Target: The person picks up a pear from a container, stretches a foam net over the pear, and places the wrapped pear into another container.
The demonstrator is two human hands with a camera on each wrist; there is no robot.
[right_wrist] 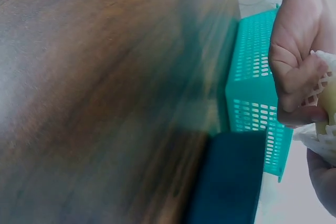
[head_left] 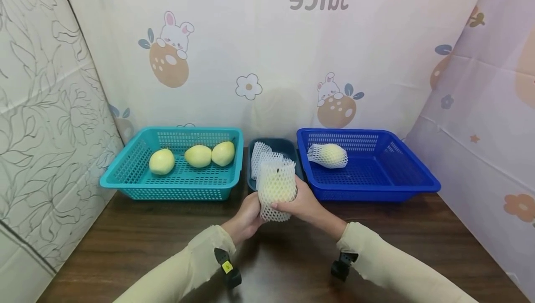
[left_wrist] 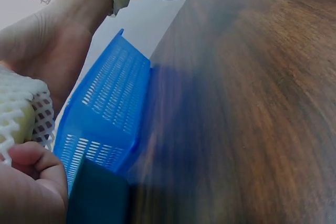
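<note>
Between both hands, over the table's middle, is a pale yellow-green pear (head_left: 279, 187) inside a white foam net sleeve (head_left: 276, 214). My right hand (head_left: 304, 200) holds the netted pear from the right, its thumb across the front. On the other side my left hand (head_left: 247, 215) pinches the net near its lower edge with curled fingers. In the left wrist view, bent left fingers (left_wrist: 39, 163) lie at the net's edge, and pear skin shows through the mesh. The net's upper end stands open around the pear's dark stem.
A teal basket (head_left: 167, 185) at left holds three bare pears (head_left: 198, 156). At right, a blue basket (head_left: 368, 187) contains one netted pear (head_left: 333, 155). Between them sits a small dark tray (head_left: 282, 143) with white foam nets (head_left: 260, 153). A patterned curtain (head_left: 276, 52) hangs behind.
</note>
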